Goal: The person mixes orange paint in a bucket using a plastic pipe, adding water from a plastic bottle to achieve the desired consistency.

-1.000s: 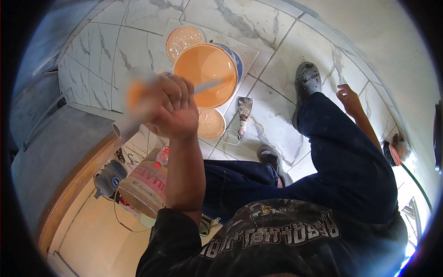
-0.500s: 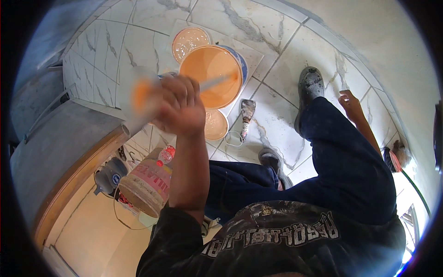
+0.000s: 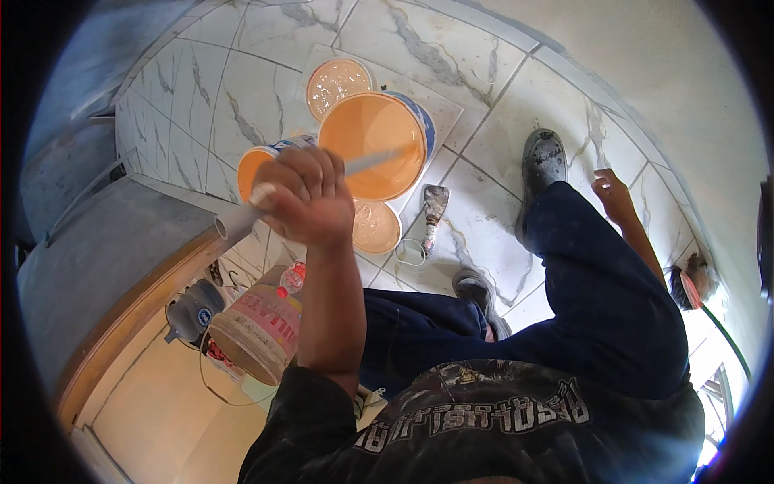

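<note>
My left hand (image 3: 306,194) is closed around a pale grey pipe (image 3: 371,162), thumb toward its open near-left end. The pipe slants away to the right over a large bucket of orange paint (image 3: 367,190). Its far end reaches the bucket's inside; whether it touches the paint I cannot tell. Partly behind my hand stands a smaller bucket (image 3: 251,171) with an orange inside. Out to the right, beyond my bent leg, my right hand (image 3: 614,194) hangs with loosely bent fingers and nothing visible in it.
Paint-smeared lids (image 3: 339,85) (image 3: 376,227) lie beside the large bucket. A dirty scraper (image 3: 435,208) rests on the marble-patterned tiles near my shoes (image 3: 544,157). Left of my arm are a stained bucket (image 3: 254,331) and a clear bottle (image 3: 291,279). A brush (image 3: 687,289) is far right.
My left hand has dropped slightly, still around the pipe. The orange blur beside it has gone, and the small bucket shows sharply. The buckets sit slightly lower in view. My right hand stays beside my leg.
</note>
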Demonstrator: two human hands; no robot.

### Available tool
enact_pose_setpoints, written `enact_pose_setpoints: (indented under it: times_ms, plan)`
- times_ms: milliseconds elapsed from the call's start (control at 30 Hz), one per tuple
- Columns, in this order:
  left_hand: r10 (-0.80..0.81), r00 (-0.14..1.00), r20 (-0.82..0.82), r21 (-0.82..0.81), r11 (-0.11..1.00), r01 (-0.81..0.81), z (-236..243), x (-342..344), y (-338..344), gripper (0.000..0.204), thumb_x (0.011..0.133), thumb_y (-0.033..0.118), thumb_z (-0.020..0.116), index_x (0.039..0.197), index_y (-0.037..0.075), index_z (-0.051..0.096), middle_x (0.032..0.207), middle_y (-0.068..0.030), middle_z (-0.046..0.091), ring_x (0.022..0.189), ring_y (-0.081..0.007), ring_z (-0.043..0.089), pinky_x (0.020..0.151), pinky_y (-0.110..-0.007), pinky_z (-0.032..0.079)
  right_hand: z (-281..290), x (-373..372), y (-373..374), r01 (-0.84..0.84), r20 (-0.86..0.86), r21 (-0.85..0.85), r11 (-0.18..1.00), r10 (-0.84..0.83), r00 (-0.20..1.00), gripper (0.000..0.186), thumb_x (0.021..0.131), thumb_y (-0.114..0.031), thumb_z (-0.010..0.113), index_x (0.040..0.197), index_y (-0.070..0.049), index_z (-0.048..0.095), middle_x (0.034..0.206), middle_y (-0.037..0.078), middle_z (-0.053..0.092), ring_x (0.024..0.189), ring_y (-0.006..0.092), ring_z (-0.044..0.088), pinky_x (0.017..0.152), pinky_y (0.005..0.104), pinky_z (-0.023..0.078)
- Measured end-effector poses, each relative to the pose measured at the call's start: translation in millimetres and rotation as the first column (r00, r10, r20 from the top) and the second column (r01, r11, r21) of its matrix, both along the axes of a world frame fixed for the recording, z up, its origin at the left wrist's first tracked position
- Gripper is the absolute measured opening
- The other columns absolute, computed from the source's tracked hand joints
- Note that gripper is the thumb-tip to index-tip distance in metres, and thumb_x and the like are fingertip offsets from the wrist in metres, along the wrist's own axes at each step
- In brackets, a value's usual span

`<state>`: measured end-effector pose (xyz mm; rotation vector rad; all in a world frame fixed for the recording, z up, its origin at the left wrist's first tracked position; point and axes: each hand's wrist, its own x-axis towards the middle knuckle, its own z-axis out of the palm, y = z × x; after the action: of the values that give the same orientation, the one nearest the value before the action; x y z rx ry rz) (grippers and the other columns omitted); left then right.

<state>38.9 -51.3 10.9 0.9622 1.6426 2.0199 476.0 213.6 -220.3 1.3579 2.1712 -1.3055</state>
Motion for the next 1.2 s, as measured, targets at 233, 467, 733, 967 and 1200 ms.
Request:
enact_pose_setpoints:
  times_ms: [233,467,733,967,1200]
  plan:
    - [0.254,0.940,-0.226,-0.020,0.964,-0.265,0.0,-44.2,-2.7,0.050,0.098,0.051,0.049,0.066,0.018,0.030,0.059,0.0024,0.029,0.051,-0.0092,0.029,0.049,-0.026,0.029,-0.8,-2.4,-5.5,-0.002,-0.002,-0.002,1.000,0.002,1.000,0.040,0.090,-0.028,0.064,0.122,-0.006,0.058,0.103,0.017,0.068,0.090,0.0285,0.069,0.080,0.0382,0.054]
    - [0.021,0.999,-0.041,0.002,1.000,-0.021,-0.4,3.4,-10.7,0.048,0.098,0.052,0.047,0.069,0.016,0.033,0.059,0.0024,0.031,0.048,-0.0088,0.030,0.045,-0.026,0.029,0.0,0.2,-2.8,-0.003,-0.049,0.016,1.000,0.004,0.999,0.039,0.090,-0.027,0.063,0.122,-0.005,0.056,0.101,0.018,0.069,0.090,0.0295,0.069,0.080,0.0388,0.054]
    - [0.370,0.872,-0.320,0.066,0.927,-0.369,-15.1,-50.6,9.4,0.046,0.098,0.048,0.051,0.072,0.012,0.038,0.061,-0.0009,0.041,0.050,-0.0113,0.038,0.044,-0.026,0.031,0.6,3.1,0.9,-0.012,-0.065,0.025,1.000,0.014,0.998,0.037,0.090,-0.028,0.061,0.120,-0.006,0.058,0.101,0.017,0.069,0.090,0.0302,0.070,0.079,0.0383,0.054]
    - [0.071,0.992,-0.101,-0.035,0.997,-0.075,-0.6,-5.3,-44.5,0.046,0.096,0.049,0.053,0.073,0.012,0.038,0.060,-0.0031,0.040,0.051,-0.0130,0.037,0.047,-0.026,0.030,1.8,-18.6,-9.6,-0.081,-0.048,0.039,0.996,0.083,0.995,0.036,0.090,-0.025,0.060,0.117,-0.002,0.058,0.102,0.019,0.068,0.089,0.0301,0.069,0.078,0.0371,0.053]
    - [0.221,0.966,-0.135,0.141,0.969,-0.202,-4.7,-31.3,28.8,0.046,0.096,0.050,0.052,0.072,0.014,0.036,0.060,-0.0003,0.037,0.048,-0.0118,0.032,0.046,-0.029,0.030,-7.3,0.5,-9.0,-0.025,-0.057,0.024,0.999,0.026,0.998,0.037,0.089,-0.025,0.063,0.119,-0.005,0.058,0.099,0.017,0.070,0.090,0.0303,0.071,0.078,0.0377,0.054]
